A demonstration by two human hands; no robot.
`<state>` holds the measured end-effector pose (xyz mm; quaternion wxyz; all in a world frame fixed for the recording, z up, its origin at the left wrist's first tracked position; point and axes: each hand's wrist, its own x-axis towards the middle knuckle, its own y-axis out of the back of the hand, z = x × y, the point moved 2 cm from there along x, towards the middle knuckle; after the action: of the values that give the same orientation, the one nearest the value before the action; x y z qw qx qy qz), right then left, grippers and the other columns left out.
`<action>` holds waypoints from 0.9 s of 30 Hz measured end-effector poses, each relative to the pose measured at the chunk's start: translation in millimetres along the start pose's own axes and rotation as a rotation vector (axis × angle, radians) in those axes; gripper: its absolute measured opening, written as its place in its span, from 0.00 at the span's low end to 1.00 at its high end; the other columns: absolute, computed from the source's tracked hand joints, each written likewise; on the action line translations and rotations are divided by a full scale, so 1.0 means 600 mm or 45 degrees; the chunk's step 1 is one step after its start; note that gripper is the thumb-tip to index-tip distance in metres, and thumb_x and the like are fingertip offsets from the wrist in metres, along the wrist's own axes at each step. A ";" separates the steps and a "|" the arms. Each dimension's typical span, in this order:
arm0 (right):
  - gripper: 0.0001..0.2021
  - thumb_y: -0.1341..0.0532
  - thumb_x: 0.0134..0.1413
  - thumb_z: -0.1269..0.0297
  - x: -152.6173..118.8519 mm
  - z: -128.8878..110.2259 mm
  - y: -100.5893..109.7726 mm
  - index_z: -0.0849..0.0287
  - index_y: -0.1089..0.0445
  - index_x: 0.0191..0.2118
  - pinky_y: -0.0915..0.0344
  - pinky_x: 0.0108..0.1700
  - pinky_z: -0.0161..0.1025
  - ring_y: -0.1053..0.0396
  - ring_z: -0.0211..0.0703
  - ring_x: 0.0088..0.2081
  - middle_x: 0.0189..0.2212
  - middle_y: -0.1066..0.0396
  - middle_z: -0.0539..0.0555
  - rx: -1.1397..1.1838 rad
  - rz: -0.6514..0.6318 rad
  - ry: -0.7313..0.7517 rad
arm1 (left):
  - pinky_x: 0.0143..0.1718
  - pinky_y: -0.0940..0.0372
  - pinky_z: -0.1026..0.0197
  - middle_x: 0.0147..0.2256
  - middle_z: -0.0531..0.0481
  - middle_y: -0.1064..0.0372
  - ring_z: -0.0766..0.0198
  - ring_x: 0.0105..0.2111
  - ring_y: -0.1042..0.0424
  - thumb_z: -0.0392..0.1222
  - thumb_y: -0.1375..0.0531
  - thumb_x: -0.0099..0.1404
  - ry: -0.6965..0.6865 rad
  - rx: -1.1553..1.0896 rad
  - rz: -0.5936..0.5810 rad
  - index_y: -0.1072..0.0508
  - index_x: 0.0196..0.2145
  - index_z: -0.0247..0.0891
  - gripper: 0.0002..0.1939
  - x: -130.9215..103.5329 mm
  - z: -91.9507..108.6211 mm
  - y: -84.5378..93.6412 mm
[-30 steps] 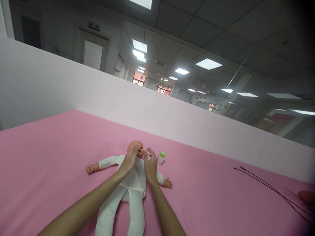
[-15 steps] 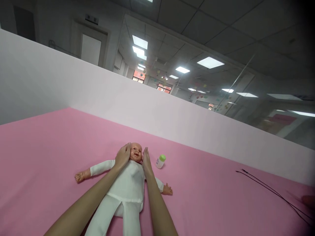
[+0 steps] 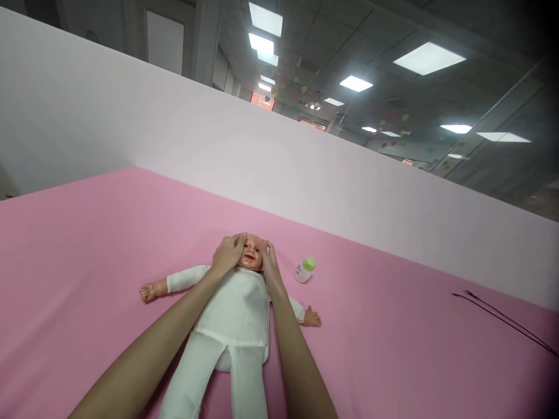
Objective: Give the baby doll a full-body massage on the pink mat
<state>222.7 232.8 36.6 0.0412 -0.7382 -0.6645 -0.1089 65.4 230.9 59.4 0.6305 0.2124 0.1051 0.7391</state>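
A baby doll [image 3: 238,302] in a white cloth suit lies on its back on the pink surface, its arms spread and its face upward. Around one side of the doll's head [image 3: 251,254] curves my left hand [image 3: 227,254], fingers reaching onto the forehead near the eye. My right hand [image 3: 269,265] clasps the other side, its fingertips bent at the temple. Between the two hands the doll's nose, mouth and chin show. The sides of its head are hidden under my palms.
A small clear bottle with a green cap [image 3: 304,270] leans on the pink surface [image 3: 375,326], right of the doll's head. Thin black cords [image 3: 502,319] lie at the far right. Behind the surface runs a low white wall [image 3: 262,169].
Both hands have slid up along the doll's head, and their fingers now bend over the forehead and temples instead of lying along the cheeks. The camera view has also shifted.
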 end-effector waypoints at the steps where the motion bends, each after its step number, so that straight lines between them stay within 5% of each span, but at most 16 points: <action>1: 0.31 0.42 0.61 0.36 -0.001 -0.001 -0.001 0.52 0.33 0.60 0.28 0.59 0.46 0.27 0.49 0.58 0.58 0.26 0.56 0.033 -0.008 -0.043 | 0.56 0.36 0.49 0.51 0.43 0.22 0.48 0.56 0.29 0.62 0.54 0.75 -0.016 -0.007 -0.002 0.21 0.52 0.46 0.28 0.002 -0.001 0.000; 10: 0.36 0.31 0.53 0.44 -0.002 0.004 -0.001 0.55 0.33 0.64 0.36 0.67 0.49 0.36 0.53 0.67 0.68 0.36 0.57 0.166 0.024 -0.133 | 0.58 0.36 0.52 0.59 0.41 0.26 0.48 0.57 0.27 0.63 0.39 0.66 0.000 -0.090 0.012 0.23 0.56 0.42 0.29 0.003 -0.013 -0.003; 19: 0.31 0.39 0.59 0.39 0.002 0.003 -0.004 0.58 0.27 0.57 0.34 0.64 0.50 0.32 0.52 0.63 0.61 0.28 0.58 0.163 0.019 -0.058 | 0.55 0.34 0.50 0.49 0.43 0.18 0.49 0.50 0.22 0.58 0.49 0.73 -0.063 -0.094 -0.017 0.17 0.43 0.42 0.25 0.010 -0.014 0.003; 24: 0.35 0.32 0.53 0.41 0.000 0.002 -0.004 0.57 0.30 0.61 0.33 0.64 0.49 0.31 0.53 0.63 0.63 0.29 0.58 0.189 -0.011 -0.080 | 0.57 0.34 0.52 0.60 0.41 0.26 0.48 0.58 0.27 0.64 0.40 0.66 -0.034 -0.126 -0.003 0.21 0.55 0.40 0.30 0.008 -0.017 0.002; 27: 0.33 0.33 0.55 0.41 0.003 0.007 -0.003 0.57 0.29 0.60 0.35 0.65 0.50 0.31 0.53 0.63 0.63 0.29 0.58 0.210 0.009 -0.076 | 0.56 0.34 0.52 0.57 0.42 0.23 0.48 0.55 0.25 0.62 0.43 0.68 -0.056 -0.120 -0.010 0.19 0.51 0.40 0.27 0.009 -0.016 0.003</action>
<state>221.8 235.7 32.8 0.0823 -0.7374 -0.6696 -0.0316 58.8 236.7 52.5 0.6448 0.1981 0.0570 0.7360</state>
